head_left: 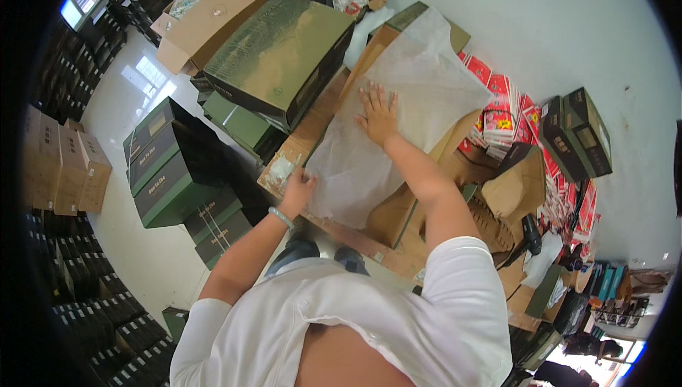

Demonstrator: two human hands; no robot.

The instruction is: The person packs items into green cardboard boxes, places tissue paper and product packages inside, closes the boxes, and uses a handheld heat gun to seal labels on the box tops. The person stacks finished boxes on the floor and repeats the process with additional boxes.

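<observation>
A thin translucent white sheet [419, 74] is spread over brown cardboard [391, 220] on the workbench in front of me. My right hand [379, 115] lies flat on the sheet near its middle, fingers spread. At the sheet's near left edge is my left hand [298, 191], its fingers bent and pinched together at that edge. Just left of those fingers, a small crumpled clear plastic piece [279, 169] rests on the bench corner. A pale bracelet circles my left wrist.
A large dusty green box [280, 53] and an open brown carton [213, 21] stand beyond the bench's left. Green boxes [170, 163] are stacked on the floor at left. Red printed packets [501, 113], two dark boxes [575, 135] and a black hand-held tool [529, 236] are at right.
</observation>
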